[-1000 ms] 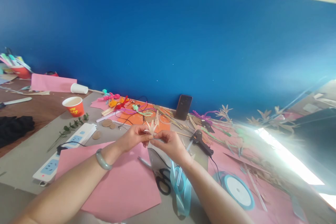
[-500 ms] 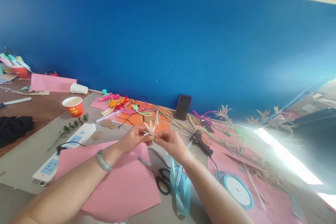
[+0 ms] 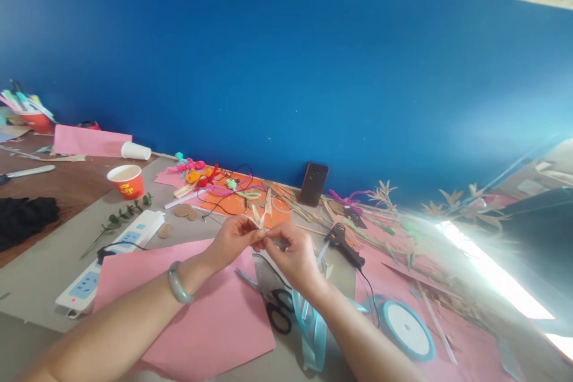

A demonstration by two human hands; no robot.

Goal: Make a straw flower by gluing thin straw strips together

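A small pale flower with narrow pointed petals is pinched in my left hand, its tips sticking up above the fingers. My right hand meets it from the other side, thumb and forefinger closed at the flower's base; the fingers hide most of that base. Under my left forearm lies a pink paper sheet. Black-handled scissors rest between my forearms, and beside them a light blue ribbon is partly covered by my right wrist.
A black glue gun lies right of my hands, near a ribbon spool. At left are a white power strip, a green sprig and a red paper cup. A phone leans against the blue wall.
My fingers have closed further over the flower, so fewer petals show. My right hand has shifted slightly, its fingers still pinched at the base.
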